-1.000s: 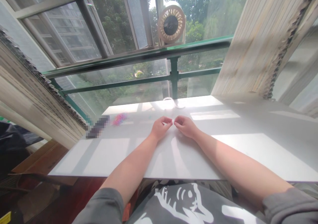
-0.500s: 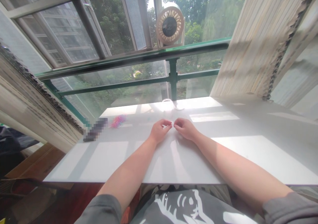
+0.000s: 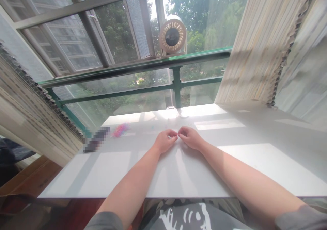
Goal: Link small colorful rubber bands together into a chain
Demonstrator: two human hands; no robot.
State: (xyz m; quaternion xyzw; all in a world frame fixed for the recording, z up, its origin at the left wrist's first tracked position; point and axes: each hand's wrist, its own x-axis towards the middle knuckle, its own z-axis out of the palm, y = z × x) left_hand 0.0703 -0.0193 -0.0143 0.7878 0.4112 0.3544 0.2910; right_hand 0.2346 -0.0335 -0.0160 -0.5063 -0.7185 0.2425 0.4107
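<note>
Far L we've 1 striped fabric curtain (image 3: 35, 100), ruffled dark trim down its edge, w/ 1 brown cardboard box (image 3: 38, 180) on the near side below it. Next, on the smooth, flat white table (image 3: 107, 175), lies 1 dark oblong item (image 3: 97, 140), pixelated, so we can't tell its material. Just R of that: 1 loose, fuzzy-looking pink, red & purple bundle (image 3: 120, 130); can't count its pcs.

Mid-table we see 2 bare hands, just beside each other. Left hand (image 3: 165, 141): fingers curved, thumb & index tips brought close. Far side, approx. between the hands, 1 clear, round-rimmed item (image 3: 171, 108) sits nr the table's far edge, well apart from the fingertips & washed out by glare. Above it, 1 round pale fan (image 3: 172, 36), ribbed grille around a dark hub, at the green metal railing (image 3: 176, 83). Right hand (image 3: 189, 137): fingers curled, thumb tip nr the index. Whether either hand pinches anything we can't tell; the spot btwn the tips is too small & bright.

Far R, 1 more striped curtain (image 3: 245, 60), pleated, beige, hangs to the tabletop.
</note>
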